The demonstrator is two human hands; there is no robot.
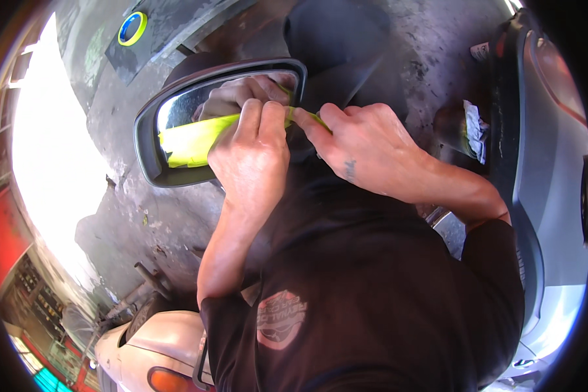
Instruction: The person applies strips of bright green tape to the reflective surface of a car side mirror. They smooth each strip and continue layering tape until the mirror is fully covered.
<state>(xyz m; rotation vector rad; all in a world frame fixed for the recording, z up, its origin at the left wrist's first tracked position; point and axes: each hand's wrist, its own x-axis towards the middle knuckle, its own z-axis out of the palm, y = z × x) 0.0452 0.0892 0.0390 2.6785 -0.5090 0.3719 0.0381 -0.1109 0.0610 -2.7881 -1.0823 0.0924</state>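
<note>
the mirror (147, 149) has a rounded, tapering frame of dark, smooth plastic around glossy glass. across the lower half of that glass lies the tape (188, 145), a flat, matte, yellow-green band with a ragged left end; its narrower right part passes behind the fingers to the mirror's right edge. the left hand (256, 147) lies over the mirror's right half, fingers bent and close together; its fingertips are hidden, so i cannot tell whether they pinch the tape. just right of the mirror, the right hand (366, 145) pinches the tape's folded, creased end between thumb and curled fingers. the glass reflects knuckles.

above the mirror, to the left, a ring-shaped roll (122, 30) with a blue core rests on a dark, flat sheet (119, 60). rough, stained concrete (134, 219) spreads below the mirror. far right of it curves a glossy grey car (555, 215).
</note>
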